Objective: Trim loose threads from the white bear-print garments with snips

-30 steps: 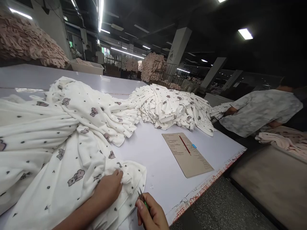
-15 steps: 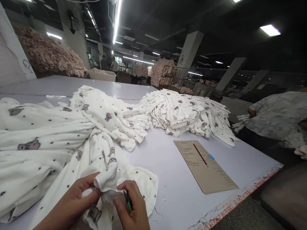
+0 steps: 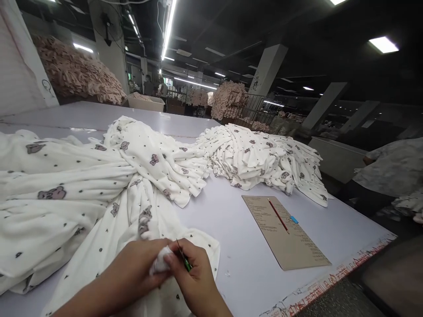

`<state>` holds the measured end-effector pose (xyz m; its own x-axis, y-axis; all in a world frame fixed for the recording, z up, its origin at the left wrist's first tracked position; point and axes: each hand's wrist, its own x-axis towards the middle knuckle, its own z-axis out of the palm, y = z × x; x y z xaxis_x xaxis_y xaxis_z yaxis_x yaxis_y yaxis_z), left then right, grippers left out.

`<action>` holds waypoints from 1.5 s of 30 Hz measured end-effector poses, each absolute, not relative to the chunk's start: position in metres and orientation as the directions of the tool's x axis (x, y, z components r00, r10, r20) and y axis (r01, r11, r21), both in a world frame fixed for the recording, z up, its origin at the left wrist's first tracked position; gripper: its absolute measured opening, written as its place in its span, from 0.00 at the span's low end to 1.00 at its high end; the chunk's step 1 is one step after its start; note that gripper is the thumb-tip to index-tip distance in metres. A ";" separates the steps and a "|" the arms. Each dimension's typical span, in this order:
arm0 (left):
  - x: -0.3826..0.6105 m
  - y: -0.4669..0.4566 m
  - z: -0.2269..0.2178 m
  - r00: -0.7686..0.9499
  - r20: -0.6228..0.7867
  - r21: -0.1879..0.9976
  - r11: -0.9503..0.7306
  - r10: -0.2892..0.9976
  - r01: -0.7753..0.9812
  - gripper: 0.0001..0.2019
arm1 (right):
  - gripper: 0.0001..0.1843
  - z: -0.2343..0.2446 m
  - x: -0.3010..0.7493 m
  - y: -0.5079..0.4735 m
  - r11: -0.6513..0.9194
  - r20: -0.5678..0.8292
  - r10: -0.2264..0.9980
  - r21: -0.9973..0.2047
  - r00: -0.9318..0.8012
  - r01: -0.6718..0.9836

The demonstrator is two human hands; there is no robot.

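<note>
My left hand [image 3: 139, 268] is closed on a bunched fold of a white garment [image 3: 109, 229] printed with small grey bears and dots. My right hand [image 3: 194, 277] pinches small green-handled snips [image 3: 183, 257], whose tips rest against that fold. Both hands meet near the table's front edge, on top of the garment. The garment belongs to a loose heap of the same cloth [image 3: 59, 176] spread over the left of the white table [image 3: 231, 259].
A stack of folded printed garments [image 3: 261, 158] lies at the middle right. A brown card [image 3: 284, 233] with a red pencil [image 3: 276, 215] lies near the table's front edge. A person in a pale patterned shirt [image 3: 393, 167] bends at the right. Pink fabric piles [image 3: 76, 75] stand behind.
My left hand has gone from lying on the cloth to gripping a bunched fold. My right hand brought the snips up to it. The view shifted left.
</note>
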<state>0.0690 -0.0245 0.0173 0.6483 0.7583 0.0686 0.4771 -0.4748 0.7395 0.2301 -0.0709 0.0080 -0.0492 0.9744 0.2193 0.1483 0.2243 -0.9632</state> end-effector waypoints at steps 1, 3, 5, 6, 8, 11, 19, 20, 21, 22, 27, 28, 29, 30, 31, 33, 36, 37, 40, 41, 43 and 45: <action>0.074 -0.022 0.017 0.651 0.035 0.745 -0.454 0.758 0.488 0.07 | 0.10 0.008 0.229 -0.070 0.209 0.210 0.978 -0.971 -0.001 0.117; 0.078 -0.017 0.016 0.597 0.004 0.776 -0.379 0.802 0.504 0.16 | 0.09 0.003 0.231 -0.070 0.163 0.170 0.972 -0.985 0.159 0.057; 0.076 -0.015 0.018 0.472 -0.066 0.845 -0.202 0.879 0.495 0.18 | 0.11 -0.004 0.236 -0.073 0.105 0.110 0.944 -0.994 0.311 0.033; 0.074 -0.014 0.019 0.402 -0.126 0.885 -0.080 0.907 0.458 0.18 | 0.13 -0.008 0.238 -0.075 0.069 0.078 0.935 -0.997 0.347 0.039; 0.070 -0.014 0.021 0.327 -0.252 0.934 0.141 0.911 0.327 0.18 | 0.12 -0.017 0.240 -0.081 0.029 0.044 0.939 -0.998 0.341 0.049; 0.066 -0.014 0.021 0.376 -0.349 0.936 0.302 0.858 0.178 0.17 | 0.17 -0.028 0.236 -0.087 0.135 0.172 0.957 -0.977 0.233 0.165; 0.060 -0.019 0.010 0.465 0.055 0.941 -0.202 0.884 0.273 0.12 | 0.13 -0.029 0.229 -0.084 0.268 0.306 0.950 -0.899 0.059 0.348; 0.060 -0.021 0.011 0.519 0.054 0.932 -0.230 0.853 0.282 0.12 | 0.14 -0.027 0.230 -0.084 0.269 0.300 0.953 -0.902 0.043 0.338; 0.062 -0.022 0.013 0.563 0.018 0.924 -0.229 0.826 0.305 0.11 | 0.15 -0.025 0.230 -0.084 0.267 0.293 0.956 -0.903 0.029 0.336; 0.063 -0.024 0.016 0.589 -0.022 0.913 -0.223 0.808 0.341 0.10 | 0.16 -0.023 0.231 -0.084 0.267 0.291 0.956 -0.902 0.020 0.340; 0.073 -0.029 0.022 0.644 -0.058 0.841 -0.310 0.763 0.443 0.08 | 0.09 -0.022 0.231 -0.083 0.358 0.386 0.921 -0.776 -0.058 0.518; 0.074 -0.029 0.020 0.659 -0.058 0.850 -0.309 0.750 0.426 0.08 | 0.09 -0.023 0.231 -0.082 0.372 0.408 0.910 -0.727 -0.071 0.577; 0.074 -0.029 0.016 0.662 -0.063 0.866 -0.289 0.747 0.409 0.09 | 0.10 -0.025 0.230 -0.081 0.375 0.425 0.902 -0.681 -0.078 0.629; 0.075 -0.029 0.013 0.651 -0.065 0.882 -0.262 0.756 0.392 0.09 | 0.11 -0.026 0.230 -0.081 0.371 0.438 0.896 -0.647 -0.073 0.666; 0.075 -0.028 0.008 0.630 -0.063 0.896 -0.235 0.774 0.378 0.10 | 0.11 -0.028 0.229 -0.080 0.364 0.448 0.892 -0.634 -0.060 0.683; 0.075 -0.026 0.002 0.586 -0.065 0.917 -0.182 0.808 0.354 0.10 | 0.10 -0.030 0.229 -0.079 0.335 0.443 0.896 -0.677 0.000 0.656; 0.074 -0.025 -0.002 0.535 -0.105 0.930 -0.108 0.839 0.352 0.12 | 0.10 -0.029 0.231 -0.078 0.244 0.370 0.917 -0.815 0.147 0.525; 0.074 -0.024 -0.002 0.523 -0.130 0.933 -0.075 0.842 0.353 0.13 | 0.11 -0.028 0.232 -0.078 0.214 0.338 0.921 -0.854 0.192 0.474; 0.073 -0.022 -0.001 0.502 -0.202 0.948 0.039 0.841 0.316 0.16 | 0.09 -0.024 0.234 -0.081 0.187 0.282 0.926 -0.920 0.251 0.346; 0.073 -0.022 -0.001 0.501 -0.214 0.952 0.064 0.838 0.300 0.17 | 0.07 -0.023 0.234 -0.081 0.200 0.285 0.927 -0.925 0.244 0.323; 0.074 -0.021 -0.001 0.506 -0.210 0.957 0.070 0.837 0.281 0.17 | 0.08 -0.022 0.231 -0.082 0.237 0.310 0.930 -0.917 0.198 0.320; 0.075 -0.022 -0.001 0.518 -0.191 0.959 0.047 0.834 0.279 0.16 | 0.06 -0.022 0.228 -0.081 0.248 0.312 0.939 -0.905 0.143 0.346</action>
